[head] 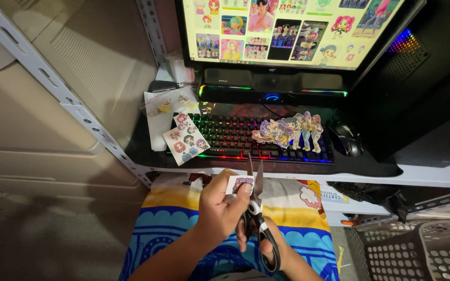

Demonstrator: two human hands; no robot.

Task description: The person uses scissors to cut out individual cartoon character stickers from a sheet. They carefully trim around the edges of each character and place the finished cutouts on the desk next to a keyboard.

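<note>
Left hand [224,208] pinches a small paper sticker [241,183]; right hand [266,244] grips steel scissors [256,208].

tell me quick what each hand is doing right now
Left hand: closed on a small sticker piece.
Right hand: closed in the handles of the scissors.

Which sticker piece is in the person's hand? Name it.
The small white piece with purple lettering, pinched in the left hand beside the scissors; the sticker sheet and figure cutouts lie on the keyboard.
</note>
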